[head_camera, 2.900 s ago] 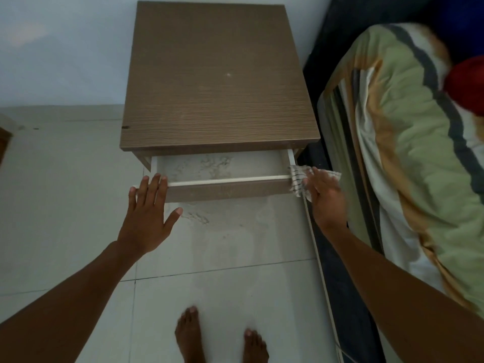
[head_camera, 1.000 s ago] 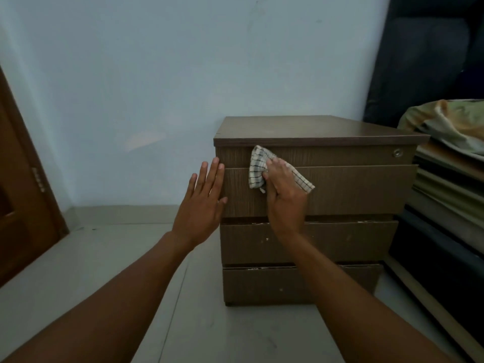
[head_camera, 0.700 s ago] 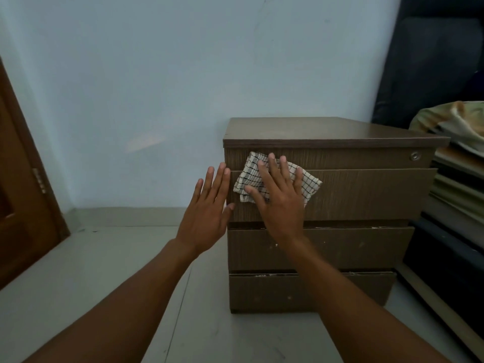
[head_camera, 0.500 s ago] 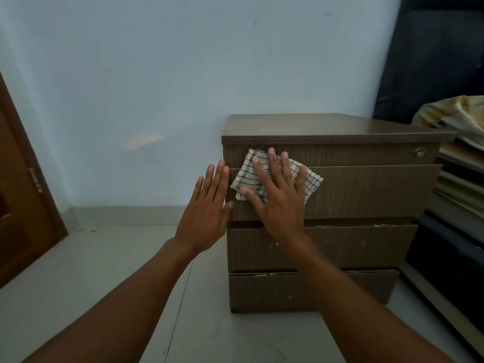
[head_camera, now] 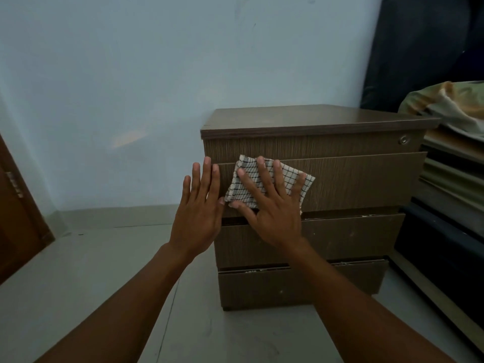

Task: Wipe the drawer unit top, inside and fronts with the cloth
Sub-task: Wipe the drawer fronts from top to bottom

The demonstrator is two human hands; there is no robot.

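Right hand (head_camera: 272, 205) flat, fingers spread, pinning cloth (head_camera: 269, 183) at drawer front (head_camera: 353, 179) left end; unwiped span rightward. Left hand (head_camera: 199, 205) open, empty.

Brown wood-grain drawer unit (head_camera: 340, 179), drawers closed; checked white cloth (head_camera: 288, 176) spread flat against top drawer front.

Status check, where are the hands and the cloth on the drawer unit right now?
Right hand flat, pressing cloth on top drawer front. Left hand open at drawer unit left edge. All drawers shut, nothing in the way.
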